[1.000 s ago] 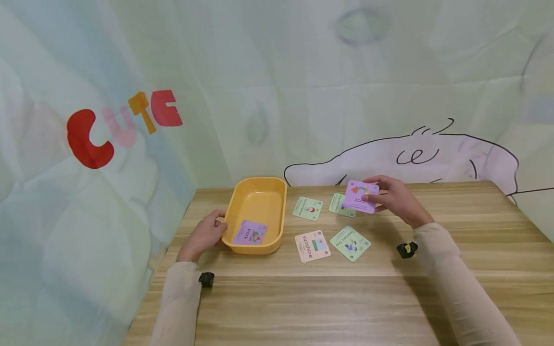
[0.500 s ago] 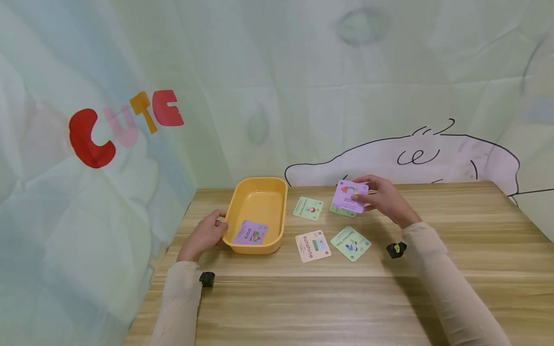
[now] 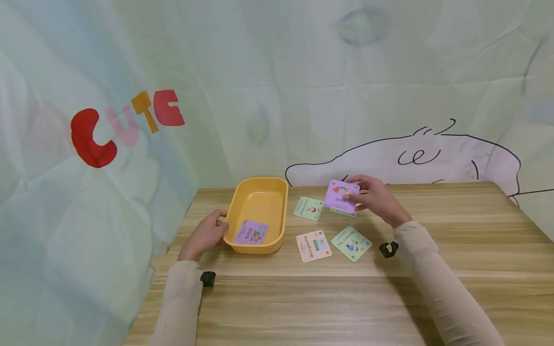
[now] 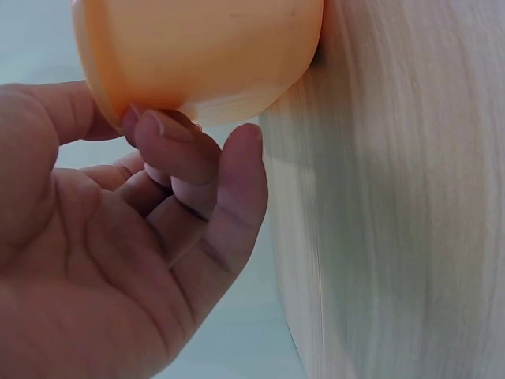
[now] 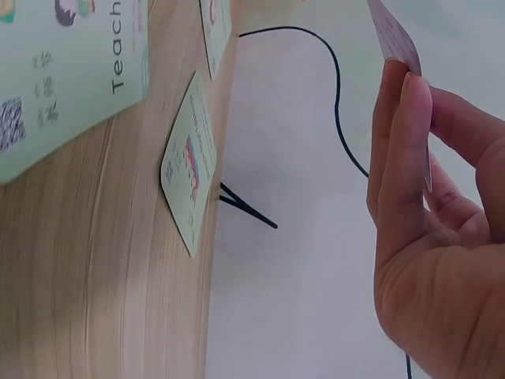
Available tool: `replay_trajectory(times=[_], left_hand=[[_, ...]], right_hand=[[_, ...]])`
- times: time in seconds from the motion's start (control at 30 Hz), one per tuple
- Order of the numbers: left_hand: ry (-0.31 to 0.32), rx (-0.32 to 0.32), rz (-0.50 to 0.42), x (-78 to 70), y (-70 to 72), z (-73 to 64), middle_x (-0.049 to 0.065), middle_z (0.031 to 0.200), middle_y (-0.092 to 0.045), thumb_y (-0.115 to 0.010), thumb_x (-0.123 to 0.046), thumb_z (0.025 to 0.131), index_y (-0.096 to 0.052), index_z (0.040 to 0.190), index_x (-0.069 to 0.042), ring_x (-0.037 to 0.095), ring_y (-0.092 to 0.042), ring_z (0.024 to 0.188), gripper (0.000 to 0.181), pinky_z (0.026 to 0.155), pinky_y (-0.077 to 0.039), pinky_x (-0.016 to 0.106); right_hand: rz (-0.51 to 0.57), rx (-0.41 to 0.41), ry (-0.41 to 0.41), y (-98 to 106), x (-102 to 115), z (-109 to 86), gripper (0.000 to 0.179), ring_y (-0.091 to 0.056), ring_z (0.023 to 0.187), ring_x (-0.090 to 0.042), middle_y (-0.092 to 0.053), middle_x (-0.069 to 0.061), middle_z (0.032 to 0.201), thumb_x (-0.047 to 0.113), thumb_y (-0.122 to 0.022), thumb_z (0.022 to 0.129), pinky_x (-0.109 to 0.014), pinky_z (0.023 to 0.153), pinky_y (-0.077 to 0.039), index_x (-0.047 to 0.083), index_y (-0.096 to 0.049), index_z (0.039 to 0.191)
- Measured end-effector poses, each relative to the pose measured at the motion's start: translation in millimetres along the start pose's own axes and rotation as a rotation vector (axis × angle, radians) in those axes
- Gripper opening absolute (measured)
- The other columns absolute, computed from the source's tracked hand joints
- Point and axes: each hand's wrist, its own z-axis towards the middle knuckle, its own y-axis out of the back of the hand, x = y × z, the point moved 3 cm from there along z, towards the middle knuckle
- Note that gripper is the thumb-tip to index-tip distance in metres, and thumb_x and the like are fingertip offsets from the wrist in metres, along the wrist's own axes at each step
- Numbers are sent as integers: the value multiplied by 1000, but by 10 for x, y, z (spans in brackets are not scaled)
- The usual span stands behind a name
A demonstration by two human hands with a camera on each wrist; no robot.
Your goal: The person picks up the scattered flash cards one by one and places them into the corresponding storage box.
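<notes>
My left hand (image 3: 207, 234) pinches the left rim of a yellow plastic tub (image 3: 259, 199) near its front corner; the left wrist view shows thumb and fingers at the rim. Inside the tub lies a purple "park" card (image 3: 252, 232). A purple "zoo" card (image 3: 336, 194), upside down to me, is pinched between thumb and fingers of my right hand (image 3: 377, 201). It is held above the table, partly hiding a green card (image 5: 189, 166) that lies flat. Also on the table are a green card (image 3: 308, 208), a pink "sunshine" card (image 3: 313, 246) and a green "Teachers' Day" card (image 3: 351, 243).
The wooden table (image 3: 303, 307) ends at the back against a printed cloth (image 3: 268, 96) with a dog outline. Another cloth side with "CUTE" letters (image 3: 93, 139) stands along the left edge. All the loose cards lie right of the tub.
My right hand has moved left with the zoo card, which now hangs over most of the back green card. My left hand stays at the tub's rim.
</notes>
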Motion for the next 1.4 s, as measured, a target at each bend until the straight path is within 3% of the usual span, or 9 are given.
replay_trajectory(times=[0.53, 1.4], left_hand=[[9, 0, 2, -10, 5, -19, 13, 93, -63, -45, -18, 104, -48, 141, -5, 23, -62, 78, 40, 71, -55, 35], [1, -8, 8, -8, -2, -13, 13, 93, -63, -45, -19, 104, -48, 141, -5, 23, -62, 79, 40, 71, -55, 35]], right_hand=[[20, 15, -9, -165, 71, 72, 49, -67, 95, -29, -61, -20, 121, 17, -74, 93, -35, 75, -61, 9, -56, 138], [77, 48, 44, -442, 226, 172, 47, -69, 91, -27, -62, -21, 113, 13, -75, 92, -35, 72, -61, 7, -58, 136]])
